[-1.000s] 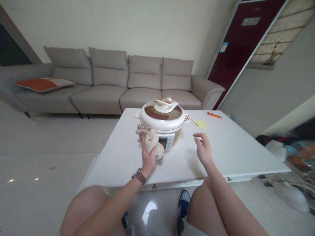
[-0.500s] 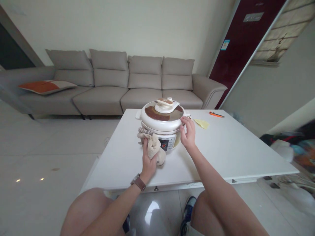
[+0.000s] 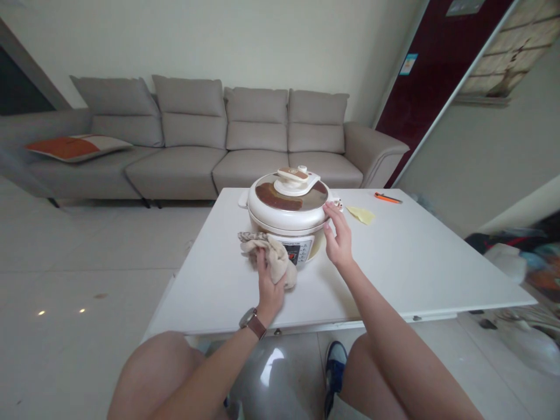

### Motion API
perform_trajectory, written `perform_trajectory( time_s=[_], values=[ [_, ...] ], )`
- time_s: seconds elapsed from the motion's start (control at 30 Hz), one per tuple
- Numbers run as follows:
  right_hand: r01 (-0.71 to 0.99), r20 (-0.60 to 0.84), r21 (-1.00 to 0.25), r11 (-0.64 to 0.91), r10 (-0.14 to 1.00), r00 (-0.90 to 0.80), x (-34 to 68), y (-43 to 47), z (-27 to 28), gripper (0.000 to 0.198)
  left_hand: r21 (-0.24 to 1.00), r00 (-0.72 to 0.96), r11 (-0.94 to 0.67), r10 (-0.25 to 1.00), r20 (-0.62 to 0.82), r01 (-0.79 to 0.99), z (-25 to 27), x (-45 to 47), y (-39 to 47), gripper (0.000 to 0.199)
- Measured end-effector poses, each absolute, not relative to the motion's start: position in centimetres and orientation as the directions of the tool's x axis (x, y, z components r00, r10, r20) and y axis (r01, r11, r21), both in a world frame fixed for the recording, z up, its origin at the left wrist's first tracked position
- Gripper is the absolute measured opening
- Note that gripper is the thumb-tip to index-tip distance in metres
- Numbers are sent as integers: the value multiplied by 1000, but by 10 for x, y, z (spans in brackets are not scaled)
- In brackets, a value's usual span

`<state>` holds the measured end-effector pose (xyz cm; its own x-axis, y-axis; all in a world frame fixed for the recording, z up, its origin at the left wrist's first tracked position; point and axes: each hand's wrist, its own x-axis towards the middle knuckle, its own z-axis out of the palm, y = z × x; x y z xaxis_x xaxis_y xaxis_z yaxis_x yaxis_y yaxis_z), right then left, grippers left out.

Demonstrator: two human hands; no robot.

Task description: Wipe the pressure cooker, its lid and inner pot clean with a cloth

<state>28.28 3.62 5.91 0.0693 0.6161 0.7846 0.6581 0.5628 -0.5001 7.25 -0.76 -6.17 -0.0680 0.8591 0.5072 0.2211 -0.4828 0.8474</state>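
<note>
A white electric pressure cooker (image 3: 286,219) with a brown-topped lid stands upright on the white table (image 3: 394,262). My left hand (image 3: 269,289), with a watch on its wrist, grips a crumpled beige cloth (image 3: 275,259) against the front left of the cooker's body. The cloth hides part of that side and the edge of the control panel (image 3: 295,251). On the other side, my right hand (image 3: 338,236) rests its fingertips on the right edge of the lid. Its fingers are stretched out and hold nothing.
Right of the cooker lie a yellow piece of cloth or paper (image 3: 361,214) and an orange utility knife (image 3: 388,198). A grey sofa (image 3: 254,125) with an orange and white cushion (image 3: 79,147) runs along the wall behind the table. My knees are at the table's near edge.
The cloth in my left hand has shifted slightly down and spread out a little. My right hand stays at the lid's edge. The whole view has tilted slightly.
</note>
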Motion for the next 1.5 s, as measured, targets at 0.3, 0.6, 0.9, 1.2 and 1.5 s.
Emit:
perform_trajectory(
  time_s=[0.3,0.6,0.9,1.2,1.5],
  values=[
    [539,816,-513,668,575,64,287,36,56,42,415,337,-699,672,660,582,-52,56,-4,60],
    [522,807,-525,672,587,55,287,35,55,44,352,531,-657,750,393,667,-50,62,-17,74],
    [512,803,-532,675,594,50,287,34,56,43,572,246,-683,713,657,454,-59,60,-7,72],
    [537,803,-521,664,595,43,289,36,54,43,799,-28,-531,828,560,280,-42,54,0,72],
    [536,807,-518,667,588,47,288,37,53,44,480,346,-693,700,624,538,-49,53,-9,66]
  ],
)
